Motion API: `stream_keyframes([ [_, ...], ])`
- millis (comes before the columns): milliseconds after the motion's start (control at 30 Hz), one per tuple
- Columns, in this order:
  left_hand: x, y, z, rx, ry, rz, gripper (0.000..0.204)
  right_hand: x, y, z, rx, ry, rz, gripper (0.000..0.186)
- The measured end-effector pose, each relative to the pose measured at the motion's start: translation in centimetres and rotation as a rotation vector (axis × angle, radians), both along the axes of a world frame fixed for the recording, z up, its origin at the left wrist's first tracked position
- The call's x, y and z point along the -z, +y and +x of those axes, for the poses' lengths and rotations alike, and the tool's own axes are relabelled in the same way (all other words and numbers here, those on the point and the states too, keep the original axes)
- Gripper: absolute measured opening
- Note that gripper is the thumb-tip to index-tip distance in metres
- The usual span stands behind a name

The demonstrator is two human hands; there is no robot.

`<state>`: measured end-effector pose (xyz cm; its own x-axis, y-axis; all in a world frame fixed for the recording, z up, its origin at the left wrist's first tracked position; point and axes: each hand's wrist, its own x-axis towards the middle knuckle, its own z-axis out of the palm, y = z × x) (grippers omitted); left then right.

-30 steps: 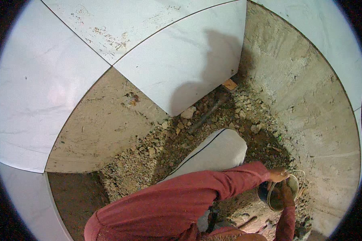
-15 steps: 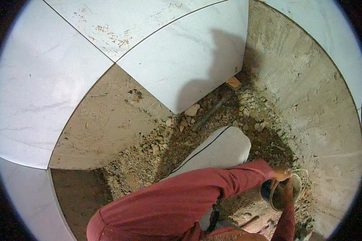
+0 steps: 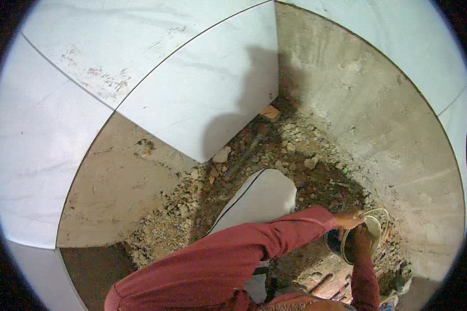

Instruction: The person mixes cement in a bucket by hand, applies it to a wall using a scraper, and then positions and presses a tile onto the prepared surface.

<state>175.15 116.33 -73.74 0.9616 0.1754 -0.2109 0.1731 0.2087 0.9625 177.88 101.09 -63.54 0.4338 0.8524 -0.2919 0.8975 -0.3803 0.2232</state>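
A small dark bucket (image 3: 376,230) with a pale rim and a thin wire handle (image 3: 386,217) is tipped on its side at the lower right, its mouth turned toward the right. My left hand (image 3: 349,218) is closed on the upper part of its rim, beside the handle. Into the mouth reaches my right hand (image 3: 364,241); its fingers are in shadow inside, and what they touch is hidden. Both arms wear red sleeves. My knee in pale trousers (image 3: 267,194) is bent over the rubble, left of the bucket.
Loose rubble and soil (image 3: 316,176) cover the ground around my knee. Large white tiles (image 3: 202,93) lie at the upper left, one jutting over the rubble. A rough cement surface (image 3: 363,93) curves along the right. An orange-brown fragment (image 3: 269,112) lies by the tile edge.
The view has shifted, so tiles and rubble sit further left. Both hands stay at the bucket; my right hand remains inside its mouth.
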Motion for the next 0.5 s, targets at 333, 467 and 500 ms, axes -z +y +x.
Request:
stream_keyframes([
  [333, -7.2, 1.3, -2.7, 0.189, 0.019, 0.049, 0.053, 5.6, -3.2, 1.9, 0.008, 0.271, 0.364, 0.045],
  [467, -12.3, 3.7, -4.5, 0.259, 0.146, -0.176, 0.061, 3.8, -2.9, 3.8, 0.255, 0.705, 0.454, 0.049],
  [500, -12.8, 4.3, -4.8, 0.298, 0.123, -0.136, 0.062, 2.4, -2.6, 3.9, 0.265, 0.843, 0.547, 0.052],
])
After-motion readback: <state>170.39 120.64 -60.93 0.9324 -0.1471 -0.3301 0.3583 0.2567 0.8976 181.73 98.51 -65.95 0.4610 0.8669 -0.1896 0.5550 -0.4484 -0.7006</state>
